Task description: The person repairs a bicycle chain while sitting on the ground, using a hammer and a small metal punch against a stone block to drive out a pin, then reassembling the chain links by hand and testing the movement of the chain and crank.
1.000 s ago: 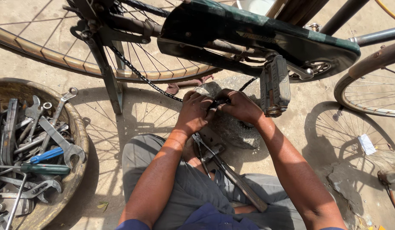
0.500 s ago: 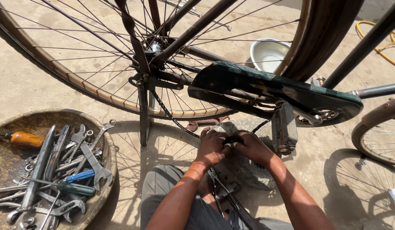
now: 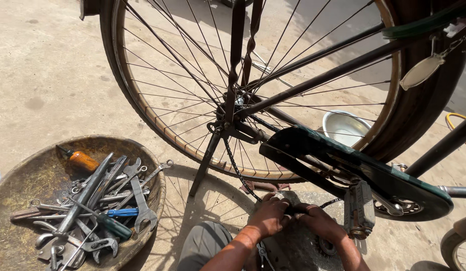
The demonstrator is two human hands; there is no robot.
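Observation:
At the bottom of the head view, my left hand and my right hand are pressed together, both closed on a small dark bicycle part that is mostly hidden by the fingers. A loose black chain hangs from the rear hub down to my hands. The bicycle's rear wheel stands above them, with the dark green chain guard and a pedal just right of my right hand. A sprocket lies on the ground under my right wrist.
A round shallow basin at the lower left holds several spanners, an orange-handled screwdriver and a blue-handled tool. A metal bowl sits behind the wheel. The kickstand rests on the concrete. Another wheel edge shows bottom right.
The view has tilted up and left, so my hands sit lower in the frame and more of the rear wheel and basin show. My hands stay together on the part.

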